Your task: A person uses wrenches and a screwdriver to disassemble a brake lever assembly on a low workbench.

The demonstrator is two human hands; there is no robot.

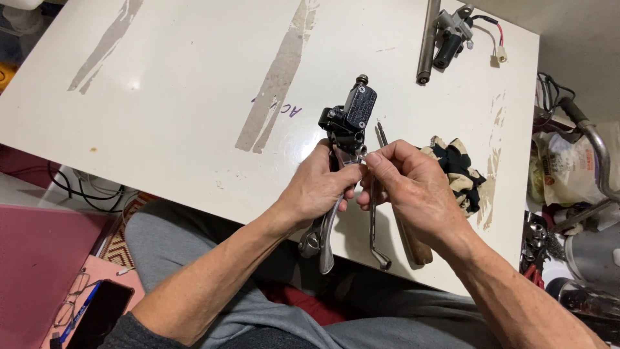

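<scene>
Seen from above, a seated person's two bare forearms reach forward over grey-trousered knees to the near edge of a white tabletop [181, 97]. The hands meet there, touching at the fingertips, on one brake lever assembly [345, 139].

The left hand [320, 187] is wrapped around the assembly where its silver lever [327, 239] joins the black body, holding it firmly. The right hand [413, 187] is just beside it, thumb and forefinger pinched together at the pivot on something too small to make out. Both hands are equally close; the left one carries the weight.

The assembly's long axis runs near to far, tilted slightly right at the far end. The lever blade hangs down toward the person, past the tabletop's edge, while the black reservoir block [360, 106] sits beyond the fingers.

Under the right hand lie one bent metal rod [374, 232] and one wooden-handled tool [413, 249], both also pointing near to far. One crumpled black-and-cream cloth [460, 167] lies just right of that hand.

At the far right corner, well apart from the hands, rest one steel tube [427, 42] and one grey switch unit [454, 33] with wires and a white plug.

On the floor at near left — one pair of glasses [72, 298] and one dark phone [103, 310].
</scene>
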